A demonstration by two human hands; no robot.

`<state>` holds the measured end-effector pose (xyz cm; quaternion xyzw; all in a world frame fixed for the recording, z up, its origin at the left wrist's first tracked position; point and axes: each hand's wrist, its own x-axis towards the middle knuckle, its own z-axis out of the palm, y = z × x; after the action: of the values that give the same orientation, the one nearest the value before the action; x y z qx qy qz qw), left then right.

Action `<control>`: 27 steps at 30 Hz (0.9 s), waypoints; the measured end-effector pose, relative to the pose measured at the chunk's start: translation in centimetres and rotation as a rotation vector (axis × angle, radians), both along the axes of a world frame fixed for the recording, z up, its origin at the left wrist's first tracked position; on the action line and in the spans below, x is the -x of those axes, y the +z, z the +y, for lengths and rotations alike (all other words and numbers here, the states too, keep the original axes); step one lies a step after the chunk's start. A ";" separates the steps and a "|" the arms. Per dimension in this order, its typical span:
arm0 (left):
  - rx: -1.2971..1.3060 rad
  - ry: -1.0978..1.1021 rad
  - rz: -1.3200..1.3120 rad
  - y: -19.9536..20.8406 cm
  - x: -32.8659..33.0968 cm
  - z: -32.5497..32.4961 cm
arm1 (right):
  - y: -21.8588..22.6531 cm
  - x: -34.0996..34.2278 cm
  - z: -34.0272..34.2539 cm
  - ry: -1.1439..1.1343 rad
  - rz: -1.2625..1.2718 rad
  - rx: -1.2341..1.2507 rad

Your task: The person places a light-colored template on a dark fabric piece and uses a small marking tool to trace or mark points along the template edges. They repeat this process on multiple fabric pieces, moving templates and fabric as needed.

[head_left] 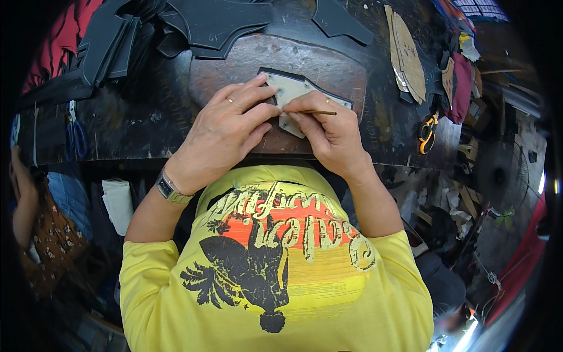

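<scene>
No packages, labels, signs or screens show anywhere in this view of the workbench.

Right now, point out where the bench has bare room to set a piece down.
Bare: dark bench top between left hand and blue scissors; strip between right hand and orange scissors. Crowded: black cut pieces at back, tan templates back right.
</scene>
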<state>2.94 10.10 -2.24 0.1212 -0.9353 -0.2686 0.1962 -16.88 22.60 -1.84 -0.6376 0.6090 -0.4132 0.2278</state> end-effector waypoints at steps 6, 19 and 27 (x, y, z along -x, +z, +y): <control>-0.010 -0.007 0.006 -0.1 -0.2 -0.1 | 0.1 -0.1 0.0 -0.086 -0.164 -0.095; 0.013 0.008 -0.003 0.2 0.2 0.2 | -0.8 -0.7 -2.1 -0.125 0.061 0.126; 0.012 0.008 0.011 0.2 0.1 0.3 | -0.9 -1.4 -3.7 -0.238 -0.230 0.067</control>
<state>2.87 10.38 -2.05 0.1224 -0.9353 -0.2629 0.2030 -15.47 18.86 -2.71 -0.5168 0.6360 -0.5275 0.2240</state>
